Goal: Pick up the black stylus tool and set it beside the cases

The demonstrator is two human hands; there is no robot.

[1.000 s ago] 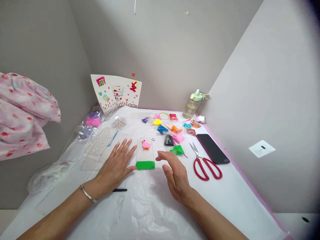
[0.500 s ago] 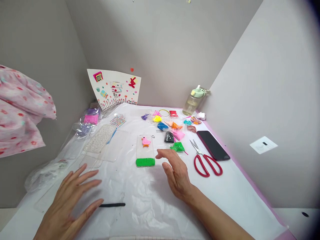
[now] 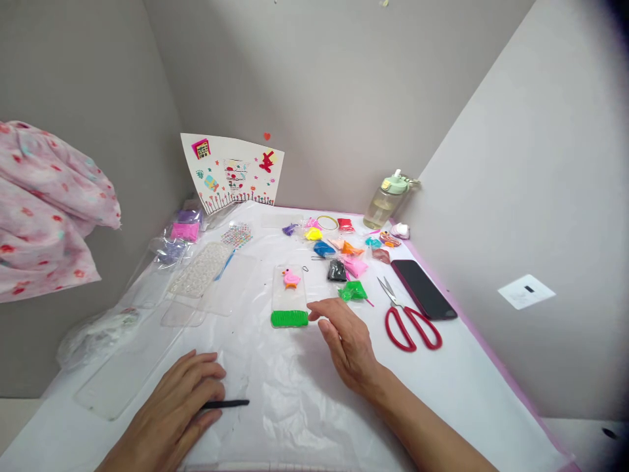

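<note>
My left hand is down on the white sheet, thumb and index finger closed about the near end of a thin black clay strip; the strip's left end is hidden under the fingers. My right hand holds nothing. Its thumb and index finger are apart, and the index fingertip is close to the lower right corner of a clear phone case. On that case are a pink clay duck and a ridged green clay band along the bottom edge.
Packets of coloured clay, including a green packet and a black packet, lie beyond my right hand. Red-handled scissors and a dark phone are at right. A bottle stands behind. More clear cases lie left.
My left hand has come down and moved right, its spread fingers drawing together around the black clay strip. My right hand stays beside the case. The view has shifted slightly.
</note>
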